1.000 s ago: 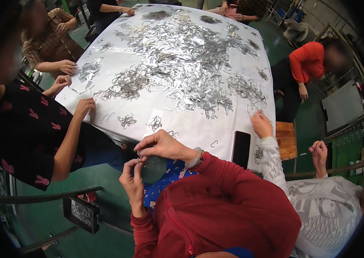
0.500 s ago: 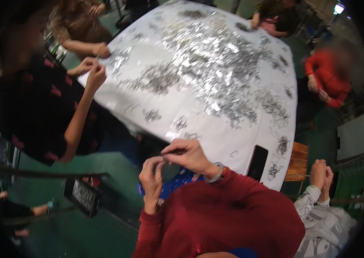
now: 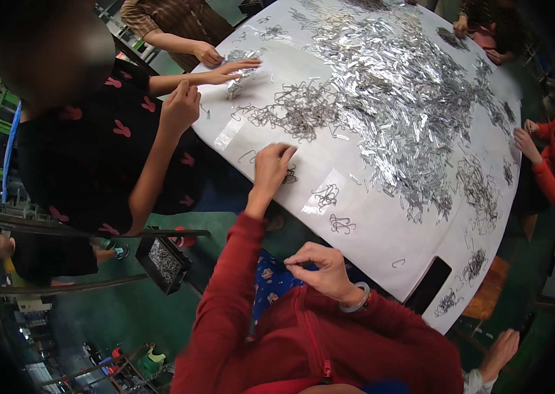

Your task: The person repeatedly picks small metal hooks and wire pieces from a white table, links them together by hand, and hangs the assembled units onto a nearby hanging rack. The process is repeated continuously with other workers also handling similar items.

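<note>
My left hand [image 3: 271,172] reaches over the table's near left edge, its fingers bent together above a small heap of dark wire hooks [image 3: 291,175]. Whatever lies at those fingertips is hidden. Close in front of my chest, my right hand [image 3: 323,269] pinches thumb and forefinger together on something small and dark, too tiny to name. Loose bent wire hooks [image 3: 341,224] lie in little clusters along the near edge. Farther in, a larger tangle of wire hooks [image 3: 303,111] sits beside a broad pile of shiny flat metal strips [image 3: 395,105].
The white-covered table [image 3: 369,246] bears a dark phone [image 3: 429,285] near its close right corner. A co-worker in a black top [image 3: 93,157] handles pieces at the left; others sit around. A black tray [image 3: 162,262] of small metal pieces stands lower left; a wooden stool [image 3: 487,289] stands right.
My hands have parted: the left went up and forward to the table edge, the right stayed near my chest, pinched. The left co-worker's hands separated, one reaching over the table. The view shifted.
</note>
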The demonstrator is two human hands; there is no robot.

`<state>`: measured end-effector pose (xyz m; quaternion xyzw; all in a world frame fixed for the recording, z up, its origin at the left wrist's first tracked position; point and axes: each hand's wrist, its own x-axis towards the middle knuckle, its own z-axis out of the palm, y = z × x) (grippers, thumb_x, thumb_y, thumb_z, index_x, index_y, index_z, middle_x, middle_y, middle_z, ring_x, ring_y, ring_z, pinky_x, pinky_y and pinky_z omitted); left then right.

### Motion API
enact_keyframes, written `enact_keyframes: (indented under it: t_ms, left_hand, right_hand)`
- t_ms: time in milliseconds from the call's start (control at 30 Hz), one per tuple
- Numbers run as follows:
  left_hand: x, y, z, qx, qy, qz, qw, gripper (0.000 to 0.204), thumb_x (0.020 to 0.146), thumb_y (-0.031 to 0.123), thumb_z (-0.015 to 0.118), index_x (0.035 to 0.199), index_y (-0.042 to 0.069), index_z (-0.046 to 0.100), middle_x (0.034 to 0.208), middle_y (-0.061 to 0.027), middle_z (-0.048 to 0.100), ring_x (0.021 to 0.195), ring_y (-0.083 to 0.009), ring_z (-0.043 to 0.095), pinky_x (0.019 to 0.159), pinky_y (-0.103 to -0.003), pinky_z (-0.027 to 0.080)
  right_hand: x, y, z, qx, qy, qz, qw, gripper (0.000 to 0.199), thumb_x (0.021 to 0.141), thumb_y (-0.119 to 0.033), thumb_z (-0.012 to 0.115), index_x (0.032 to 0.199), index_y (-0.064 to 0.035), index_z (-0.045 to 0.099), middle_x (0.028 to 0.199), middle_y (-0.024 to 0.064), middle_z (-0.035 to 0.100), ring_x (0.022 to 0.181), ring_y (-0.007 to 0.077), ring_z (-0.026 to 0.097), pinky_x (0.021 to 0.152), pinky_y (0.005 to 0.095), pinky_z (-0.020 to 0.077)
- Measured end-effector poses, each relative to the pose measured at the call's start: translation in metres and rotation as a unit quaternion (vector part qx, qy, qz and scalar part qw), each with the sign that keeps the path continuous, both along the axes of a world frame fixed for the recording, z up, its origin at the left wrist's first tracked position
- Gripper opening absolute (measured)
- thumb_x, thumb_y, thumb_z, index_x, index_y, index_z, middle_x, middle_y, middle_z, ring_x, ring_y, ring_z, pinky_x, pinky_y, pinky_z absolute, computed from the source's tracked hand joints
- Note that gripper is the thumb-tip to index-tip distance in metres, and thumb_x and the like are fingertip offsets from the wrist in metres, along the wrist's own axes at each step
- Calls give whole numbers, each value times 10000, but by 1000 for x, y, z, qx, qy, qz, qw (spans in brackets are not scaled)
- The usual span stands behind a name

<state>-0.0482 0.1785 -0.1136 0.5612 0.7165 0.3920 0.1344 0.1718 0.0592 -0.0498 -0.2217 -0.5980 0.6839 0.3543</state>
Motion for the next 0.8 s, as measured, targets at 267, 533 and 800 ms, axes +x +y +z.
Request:
enact_keyframes:
  t_ms: [267,533,800]
  left_hand:
    - [8,58,-30,-44,323,-81,942,106,778,19,555,847,-33,617,922,-216,591,932,-334,598,685,-407,543]
    - [-31,70,-3,-78,421,-65,901,71,719,6,607,737,12,675,772,-200,648,790,-352,640,716,-399,549]
    - [-18,-6,14,44,-6,13,999,171,841,141,637,885,-19,676,822,-202,678,771,-322,672,715,-384,519]
  right_hand:
    - [2,0,1,1,-3,-21,1000,166,743,111,688,883,24,703,822,91,671,739,140,630,666,238,496]
    - [-3,-6,9,-66,-30,2,997,158,771,123,676,901,38,703,831,81,644,746,127,606,662,225,476]
    - [-4,-7,8,-61,-5,-18,998,140,803,111,667,922,45,699,852,64,639,733,95,604,647,204,483]
